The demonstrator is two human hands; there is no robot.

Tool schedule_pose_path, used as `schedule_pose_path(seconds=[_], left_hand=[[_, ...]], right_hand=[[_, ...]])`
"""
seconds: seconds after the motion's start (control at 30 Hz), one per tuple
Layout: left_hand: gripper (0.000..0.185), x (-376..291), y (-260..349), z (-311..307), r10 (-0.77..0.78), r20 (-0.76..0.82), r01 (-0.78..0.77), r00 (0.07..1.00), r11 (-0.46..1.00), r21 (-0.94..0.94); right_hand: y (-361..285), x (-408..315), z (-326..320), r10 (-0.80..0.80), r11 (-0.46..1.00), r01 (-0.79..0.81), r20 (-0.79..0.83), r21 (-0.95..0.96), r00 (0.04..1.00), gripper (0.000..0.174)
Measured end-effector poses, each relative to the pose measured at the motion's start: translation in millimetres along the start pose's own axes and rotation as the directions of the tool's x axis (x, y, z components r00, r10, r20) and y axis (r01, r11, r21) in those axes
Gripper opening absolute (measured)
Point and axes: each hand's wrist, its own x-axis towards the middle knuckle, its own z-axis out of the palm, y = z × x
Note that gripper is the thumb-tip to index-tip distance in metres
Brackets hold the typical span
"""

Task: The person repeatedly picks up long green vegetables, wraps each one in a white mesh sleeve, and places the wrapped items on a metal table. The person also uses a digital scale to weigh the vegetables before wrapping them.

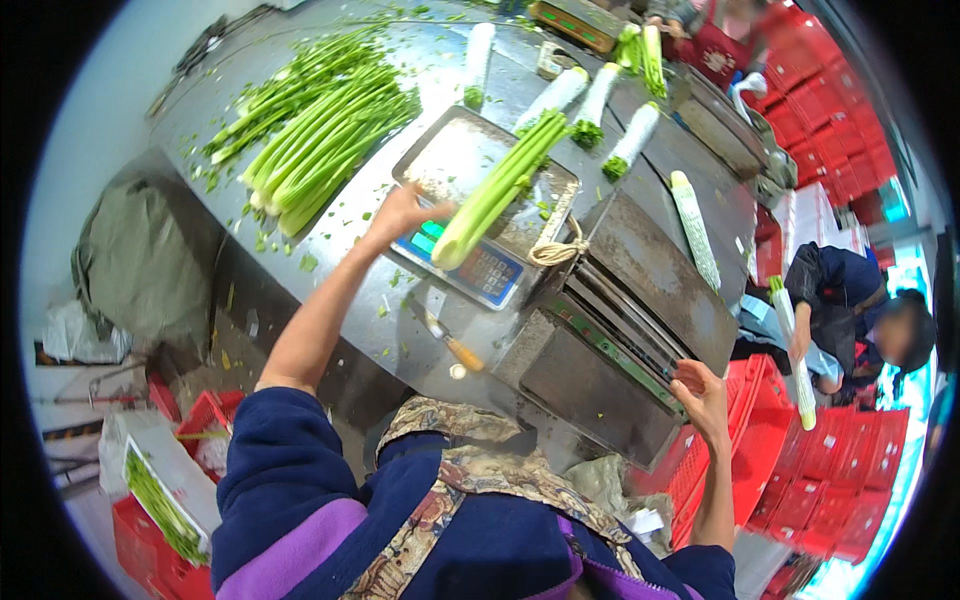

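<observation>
A bunch of celery (499,196) lies slantwise across the metal pan (442,150) of a digital scale, its pale butt hanging over the blue keypad (491,277). My left hand (409,217) is beside the butt, over the scale's lit display, with fingers spread and nothing seen in them. At the right end of a metal film-wrapping machine (600,322), my right hand (699,394) hovers with thumb and fingers apart, close to the rollers. Whether its fingertips touch the machine is unclear. A knife with a wooden handle (463,352) rests on the steel table before me.
Loose celery stalks (322,142) are piled at the table's left. Several net-wrapped celery bunches (600,97) lie beyond the scale. A co-worker (832,300) at right holds another wrapped bunch (793,352). Red crates (832,472) stack at right. Another person (712,45) works at the far end.
</observation>
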Motion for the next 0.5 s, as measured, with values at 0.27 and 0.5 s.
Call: schedule_pose_path(seconds=[0.27, 0.5], left_hand=[[0.058, -12, 14, 73, -0.159, 0.406, 0.330, 0.900, 0.858, -0.395], [0.061, -97, 76, 79, 0.083, 0.704, 0.382, 0.705, 0.792, -0.476]], right_hand=[[-13, -12, 22, -0.071, 0.997, 0.069, 0.114, 0.017, 0.991, 0.042], [-90, 0, 22, -0.658, 0.507, 0.552, 0.116, -0.661, 0.744, 0.096]])
